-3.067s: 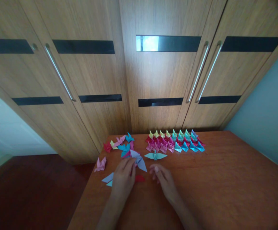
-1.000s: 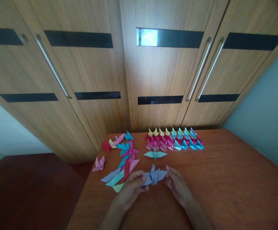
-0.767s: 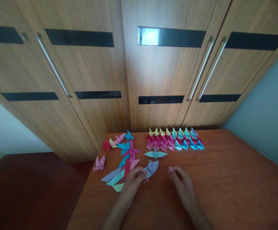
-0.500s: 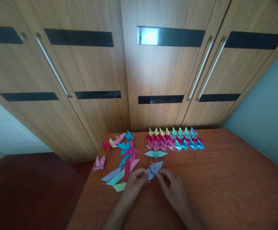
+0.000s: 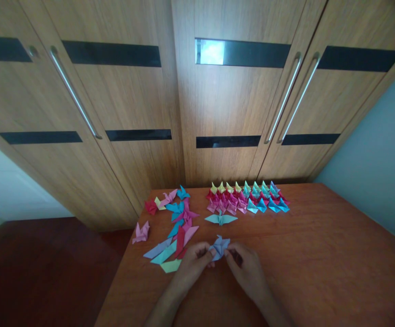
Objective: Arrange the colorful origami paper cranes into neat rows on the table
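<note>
Left hand: I see its thumb and fingers pinching the left side of the lavender crane.
Right hand: pinching the right side of that same crane, thumb toward me, the other fingers curled in.
Lavender crane: I have it centred between the two hands, over the near part of the desk, its pointed tip toward the far edge; from this angle I can't tell whether it touches the wood.
Mint crane: on the desk just beyond the lavender one, wings spread left and right.
Crane rows: farther back, packed closely, yellow, green and purple tips behind, reds and pinks in front of them, blues at the front right.
Flat folded pieces: beside my left hand, overlapping, in purple, mint, pale green, red and pink.
Loose cranes: a blue, magenta, pink and red cluster toward the far left corner.
Pink crane: by itself near the desk's left edge.
Cabinet: wooden doors with dark strips and metal handles, behind the desk.
</note>
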`<control>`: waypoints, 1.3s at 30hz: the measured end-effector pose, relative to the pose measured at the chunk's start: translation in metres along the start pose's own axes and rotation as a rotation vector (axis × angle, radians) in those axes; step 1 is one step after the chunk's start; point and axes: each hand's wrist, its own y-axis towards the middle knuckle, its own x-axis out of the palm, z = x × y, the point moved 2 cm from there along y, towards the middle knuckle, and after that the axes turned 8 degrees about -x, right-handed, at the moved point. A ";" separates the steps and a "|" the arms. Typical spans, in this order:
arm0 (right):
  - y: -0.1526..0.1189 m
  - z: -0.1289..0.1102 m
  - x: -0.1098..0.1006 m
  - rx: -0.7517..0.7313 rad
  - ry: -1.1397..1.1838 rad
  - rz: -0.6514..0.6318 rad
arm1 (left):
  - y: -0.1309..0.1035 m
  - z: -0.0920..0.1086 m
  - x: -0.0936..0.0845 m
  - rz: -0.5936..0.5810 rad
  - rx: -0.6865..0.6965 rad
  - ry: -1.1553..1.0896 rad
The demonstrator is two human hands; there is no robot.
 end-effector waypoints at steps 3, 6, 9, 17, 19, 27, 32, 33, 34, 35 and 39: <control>-0.001 0.006 -0.007 -0.009 -0.148 0.038 | -0.001 0.001 -0.001 0.008 0.006 0.013; 0.000 0.019 -0.022 0.003 -0.360 0.089 | -0.001 0.003 -0.001 0.021 0.015 0.006; 0.002 0.034 -0.039 0.051 -0.630 0.132 | -0.001 0.003 -0.001 0.035 0.007 -0.006; 0.025 0.045 -0.053 0.224 -0.988 0.023 | -0.001 0.002 0.000 0.040 0.001 -0.013; 0.031 0.044 -0.050 0.238 -1.000 0.000 | -0.001 0.002 0.000 0.038 0.005 -0.010; 0.046 0.047 -0.042 0.248 -1.006 -0.007 | -0.001 0.004 -0.001 0.027 0.015 -0.012; 0.052 0.049 -0.042 0.257 -1.007 -0.014 | -0.002 0.006 0.000 0.035 0.017 -0.028; 0.053 0.050 -0.043 0.257 -1.003 -0.016 | -0.002 0.006 0.000 0.032 0.018 -0.031; 0.054 0.050 -0.043 0.260 -1.000 -0.017 | -0.002 0.006 0.000 0.030 0.020 -0.032; 0.054 0.051 -0.043 0.261 -0.998 -0.018 | -0.002 0.005 0.000 0.027 0.021 -0.032; 0.054 0.054 -0.042 0.265 -1.007 -0.010 | -0.001 0.004 -0.001 0.025 0.018 -0.013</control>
